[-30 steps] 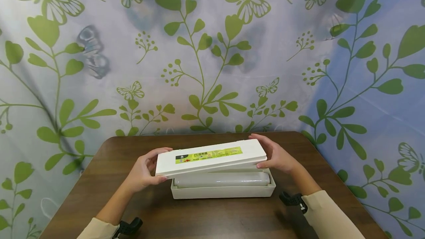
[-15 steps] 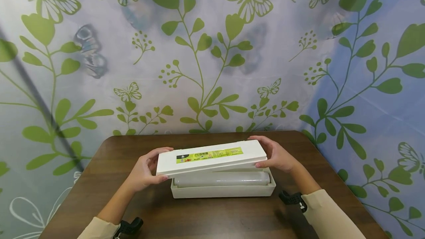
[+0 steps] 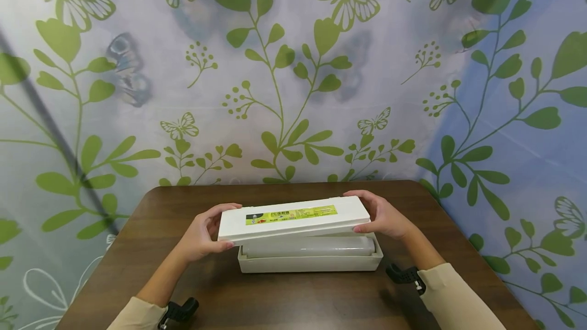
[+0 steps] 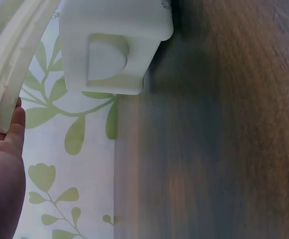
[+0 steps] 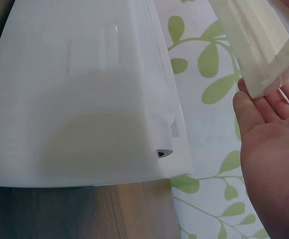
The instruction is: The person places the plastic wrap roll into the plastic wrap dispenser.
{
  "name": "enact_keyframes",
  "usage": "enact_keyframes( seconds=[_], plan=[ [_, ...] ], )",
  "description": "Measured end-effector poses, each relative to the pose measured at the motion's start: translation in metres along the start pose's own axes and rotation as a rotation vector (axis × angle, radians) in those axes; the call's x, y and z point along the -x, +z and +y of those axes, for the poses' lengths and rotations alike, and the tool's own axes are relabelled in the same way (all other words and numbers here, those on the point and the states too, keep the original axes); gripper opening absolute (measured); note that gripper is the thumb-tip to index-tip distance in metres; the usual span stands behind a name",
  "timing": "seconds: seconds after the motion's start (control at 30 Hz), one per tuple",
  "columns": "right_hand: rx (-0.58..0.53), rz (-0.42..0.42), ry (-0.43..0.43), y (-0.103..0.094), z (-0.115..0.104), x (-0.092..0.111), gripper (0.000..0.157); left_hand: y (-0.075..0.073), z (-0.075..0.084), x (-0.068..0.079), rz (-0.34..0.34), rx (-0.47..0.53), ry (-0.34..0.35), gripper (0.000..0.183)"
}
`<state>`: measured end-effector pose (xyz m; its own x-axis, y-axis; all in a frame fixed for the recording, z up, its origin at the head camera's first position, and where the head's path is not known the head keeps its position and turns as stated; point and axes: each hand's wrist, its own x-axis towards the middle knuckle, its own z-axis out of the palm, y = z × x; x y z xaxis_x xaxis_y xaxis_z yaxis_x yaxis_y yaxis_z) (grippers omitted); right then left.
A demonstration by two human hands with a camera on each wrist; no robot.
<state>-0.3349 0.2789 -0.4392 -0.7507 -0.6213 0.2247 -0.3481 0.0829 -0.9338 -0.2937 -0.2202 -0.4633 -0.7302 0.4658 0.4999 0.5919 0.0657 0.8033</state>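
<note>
Two hands at work here, and both have a grip. The landmark is one long, white plastic open-topped tray (image 3: 309, 265), lying lengthwise on one dark-brown wood-grain table (image 3: 293, 299). Inside that tray sits one pale, glossy cylindrical roll (image 3: 309, 247). Above the tray, clear of it and held at a slant, is one long, white rectangular plastic lid (image 3: 293, 224), its left end reaching out past the tray's left end. One yellow-green printed paper label (image 3: 291, 214) is stuck on the lid's top.

The left hand (image 3: 202, 236), beyond the tray's left end, pinches the lid's left end, thumb at the near edge. The right hand (image 3: 385, 215), over by the tray's right end, grasps the lid's other end the same way. Two cream fabric sleeves (image 3: 458, 294) and two black wrist mounts (image 3: 403, 275) flank the tray, one of each per side. Behind the tray hangs one pale fabric backdrop (image 3: 284, 106) printed with green leaves and butterflies, too many to count.
</note>
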Motion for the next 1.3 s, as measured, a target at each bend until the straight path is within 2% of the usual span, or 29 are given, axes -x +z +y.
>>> enact_keyframes(
  seconds=[0.43,0.73,0.93,1.3],
  plan=[
    [-0.009,0.001,0.008,-0.002,0.004,0.006,0.084,0.002,0.006,-0.001,-0.030,-0.011,-0.016,0.074],
    [-0.004,0.001,0.000,-0.003,0.003,0.012,0.081,0.004,0.010,-0.002,-0.035,-0.058,-0.028,0.074],
    [0.019,0.020,0.017,-0.002,0.000,0.017,0.084,0.006,0.014,-0.001,-0.033,-0.083,-0.067,0.075],
    [0.063,0.058,-0.051,-0.004,0.002,0.026,0.084,0.012,0.016,-0.001,-0.037,-0.033,-0.094,0.079]
  ],
)
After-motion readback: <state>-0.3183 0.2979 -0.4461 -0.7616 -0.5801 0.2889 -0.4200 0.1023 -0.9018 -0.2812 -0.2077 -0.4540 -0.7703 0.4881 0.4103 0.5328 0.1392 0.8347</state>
